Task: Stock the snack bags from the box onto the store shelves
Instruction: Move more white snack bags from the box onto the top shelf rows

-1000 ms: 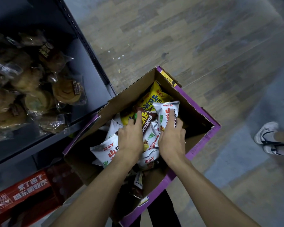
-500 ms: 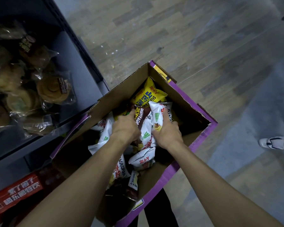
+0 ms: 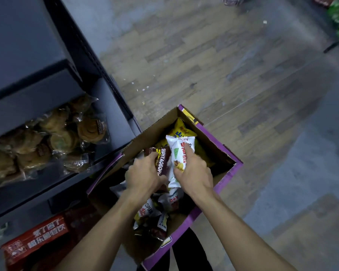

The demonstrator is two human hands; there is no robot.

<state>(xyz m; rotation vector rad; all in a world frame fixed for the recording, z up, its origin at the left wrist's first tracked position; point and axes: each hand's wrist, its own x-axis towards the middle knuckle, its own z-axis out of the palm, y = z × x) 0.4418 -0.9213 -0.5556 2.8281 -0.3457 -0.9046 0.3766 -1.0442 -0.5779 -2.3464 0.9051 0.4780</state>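
your left hand (image 3: 143, 177) grips the brown bag (image 3: 161, 162) and your right hand (image 3: 194, 173) the white bag (image 3: 179, 153), side by side in the box (image 3: 229, 175), long axes near-to-far; the shelf (image 3: 47, 186) lies left, nearer your left hand.

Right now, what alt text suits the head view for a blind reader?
Two bare hands reach into an open cardboard box of snack bags: the right hand grips a white bag, the left hand a brown bag. Wrapped pastries lie on the shelf beside it.
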